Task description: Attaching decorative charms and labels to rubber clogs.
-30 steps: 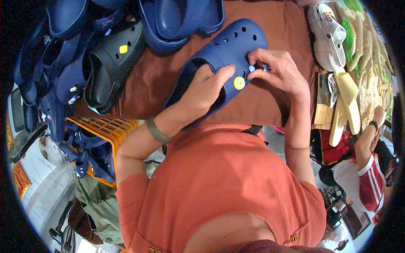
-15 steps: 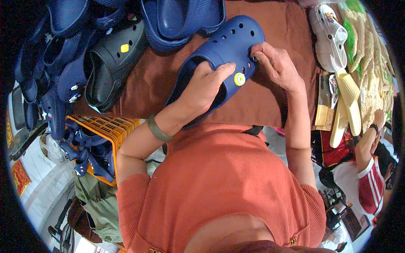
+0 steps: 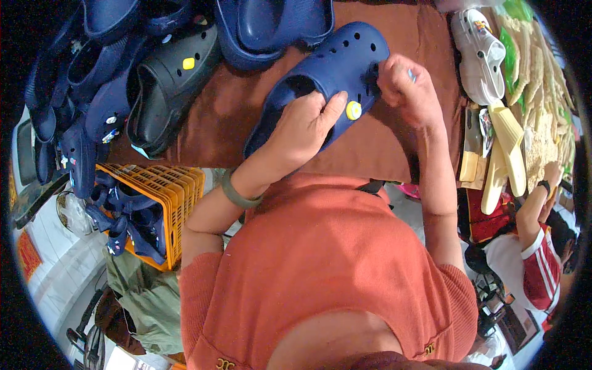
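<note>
A navy blue clog [image 3: 302,80] with round holes is held slanted over the brown cloth. My left hand [image 3: 302,126] grips it, fingers inside the foot opening and thumb on the upper. Beside that thumb sits a round yellow-and-white charm [image 3: 353,110]. My right hand [image 3: 407,89] is closed at the clog's right side, near its holes. Something small and light blue [image 3: 412,75] shows at its fingers; its kind is too small to tell. Left of the clog lies a black clog [image 3: 166,86] with a yellow charm [image 3: 189,63].
More navy clogs [image 3: 256,31] lie behind and at the left. An orange crate [image 3: 191,209] of navy clogs stands below the brown cloth [image 3: 216,123]. At right are a white clog [image 3: 478,55], cream slides [image 3: 505,160] and another person's arm [image 3: 533,209].
My right hand has turned and drawn slightly right from the clog's side, and the light blue bit now shows. My left hand keeps its grip on the clog.
</note>
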A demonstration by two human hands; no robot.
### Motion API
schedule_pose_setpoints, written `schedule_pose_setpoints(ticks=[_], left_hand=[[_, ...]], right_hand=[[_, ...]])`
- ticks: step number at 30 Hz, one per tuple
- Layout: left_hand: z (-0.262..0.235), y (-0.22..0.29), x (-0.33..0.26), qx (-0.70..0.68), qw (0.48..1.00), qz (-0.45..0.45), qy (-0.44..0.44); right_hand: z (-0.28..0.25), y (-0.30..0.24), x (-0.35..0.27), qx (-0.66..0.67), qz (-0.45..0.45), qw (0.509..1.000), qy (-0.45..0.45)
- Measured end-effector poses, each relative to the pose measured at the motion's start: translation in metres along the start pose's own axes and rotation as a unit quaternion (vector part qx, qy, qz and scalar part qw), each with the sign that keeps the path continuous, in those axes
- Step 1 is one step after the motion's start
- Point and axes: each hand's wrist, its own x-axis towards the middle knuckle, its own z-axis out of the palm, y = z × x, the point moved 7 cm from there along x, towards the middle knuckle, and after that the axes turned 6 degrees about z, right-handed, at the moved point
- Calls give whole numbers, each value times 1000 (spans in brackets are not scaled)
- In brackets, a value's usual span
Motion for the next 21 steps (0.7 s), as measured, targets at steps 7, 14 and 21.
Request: schedule_pose_setpoints(ticks=[7, 14, 21], left_hand=[[1, -5, 1, -1, 1000, -9, -29], [6, -5, 2, -11, 998, -1, -59], [7, -8, 1, 3, 998, 56, -34]], right_hand=[[67, -34, -26, -633, -162, 757, -1], [62, -22, -25, -620, -179, 758, -95], [1, -18, -16, -323, -126, 938, 9]])
